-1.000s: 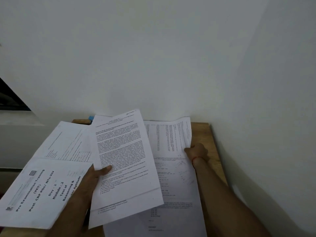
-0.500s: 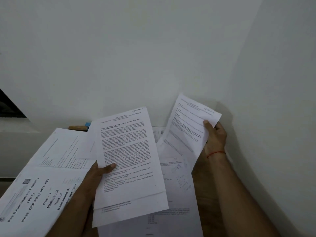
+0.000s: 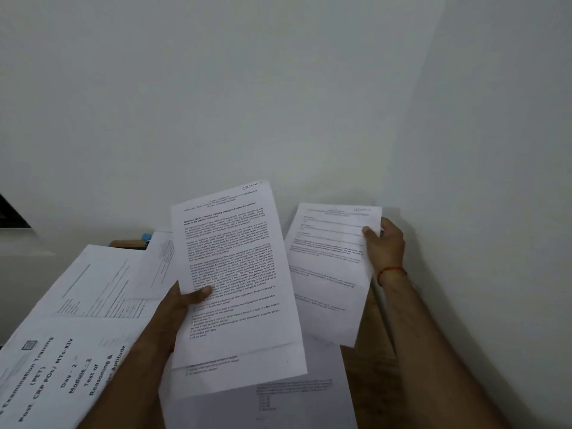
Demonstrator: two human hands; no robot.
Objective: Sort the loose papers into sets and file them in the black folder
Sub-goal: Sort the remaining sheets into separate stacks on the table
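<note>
My left hand (image 3: 182, 301) holds a small stack of printed sheets (image 3: 235, 274) upright by its left edge, thumb on the front page. My right hand (image 3: 385, 246) pinches a single printed sheet (image 3: 328, 274) near its top right corner and holds it up beside the stack. More loose papers lie on the wooden table: a titled cover sheet (image 3: 52, 373) at the lower left, another page (image 3: 102, 286) behind it, and a sheet (image 3: 294, 397) under the held ones. The black folder is not in view.
White walls rise close behind and to the right of the table (image 3: 371, 363). A small blue object (image 3: 145, 236) pokes out at the table's far edge. A dark opening (image 3: 10, 212) shows at the far left.
My right hand took a sheet from the table's far right, lifted it, and now holds it a little lower and closer to the left hand's stack.
</note>
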